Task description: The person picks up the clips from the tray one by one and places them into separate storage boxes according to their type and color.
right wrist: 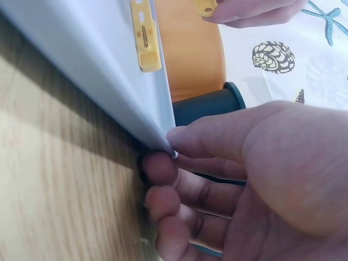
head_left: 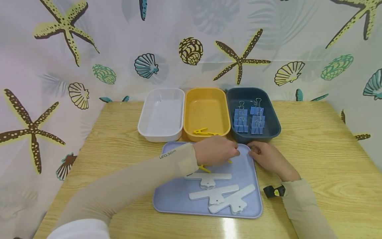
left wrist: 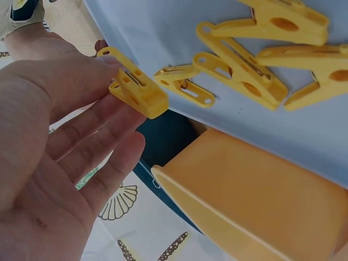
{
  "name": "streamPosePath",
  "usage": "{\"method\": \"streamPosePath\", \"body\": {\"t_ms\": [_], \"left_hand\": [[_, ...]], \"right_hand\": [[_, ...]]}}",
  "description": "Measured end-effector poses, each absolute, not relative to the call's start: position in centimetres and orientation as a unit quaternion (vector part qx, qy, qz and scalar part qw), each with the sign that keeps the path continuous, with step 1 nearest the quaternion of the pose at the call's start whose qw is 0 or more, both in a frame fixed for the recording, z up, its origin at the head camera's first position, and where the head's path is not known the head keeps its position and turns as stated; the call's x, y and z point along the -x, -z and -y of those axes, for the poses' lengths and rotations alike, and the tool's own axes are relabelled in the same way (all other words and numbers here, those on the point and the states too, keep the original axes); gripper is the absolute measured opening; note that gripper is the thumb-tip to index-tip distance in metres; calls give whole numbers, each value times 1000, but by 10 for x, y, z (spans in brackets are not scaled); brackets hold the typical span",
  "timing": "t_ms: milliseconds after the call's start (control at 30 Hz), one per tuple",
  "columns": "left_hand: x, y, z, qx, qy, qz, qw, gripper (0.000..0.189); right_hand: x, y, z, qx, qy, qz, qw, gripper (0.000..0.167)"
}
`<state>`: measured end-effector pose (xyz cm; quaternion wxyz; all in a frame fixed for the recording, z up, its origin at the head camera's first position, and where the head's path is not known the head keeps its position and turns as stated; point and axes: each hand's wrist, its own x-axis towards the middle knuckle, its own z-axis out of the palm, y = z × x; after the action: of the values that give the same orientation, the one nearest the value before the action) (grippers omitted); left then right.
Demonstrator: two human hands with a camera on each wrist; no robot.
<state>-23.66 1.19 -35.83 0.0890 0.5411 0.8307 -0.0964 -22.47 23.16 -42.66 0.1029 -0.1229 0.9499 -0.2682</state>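
Note:
My left hand (head_left: 215,151) is over the far part of the lavender tray (head_left: 170,197). In the left wrist view its thumb and index finger pinch a yellow clothespin (left wrist: 142,89), while the other fingers are extended. Several more yellow clothespins (left wrist: 253,87) lie on the tray; in the head view my left hand mostly hides them. My right hand (head_left: 267,157) grips the tray's far right corner, thumb on the rim and fingers curled beneath, as the right wrist view shows. White wide-jawed clips (head_left: 213,195) lie on the tray's near half.
Behind the tray stand three bins side by side: a white bin (head_left: 161,113), a yellow bin (head_left: 207,108) with yellow clothespins (head_left: 206,132) inside, and a navy bin (head_left: 273,124) with several blue binder clips (head_left: 241,120). A patterned curtain (head_left: 167,36) hangs behind the wooden table (head_left: 322,142).

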Motion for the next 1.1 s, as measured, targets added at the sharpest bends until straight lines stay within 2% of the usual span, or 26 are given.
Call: {"method": "streamPosePath", "body": {"t_ms": [1100], "left_hand": [[246, 343, 0, -530, 144, -835, 31, 30]], "right_hand": [[224, 427, -232, 118, 272, -949, 110, 26]]}}
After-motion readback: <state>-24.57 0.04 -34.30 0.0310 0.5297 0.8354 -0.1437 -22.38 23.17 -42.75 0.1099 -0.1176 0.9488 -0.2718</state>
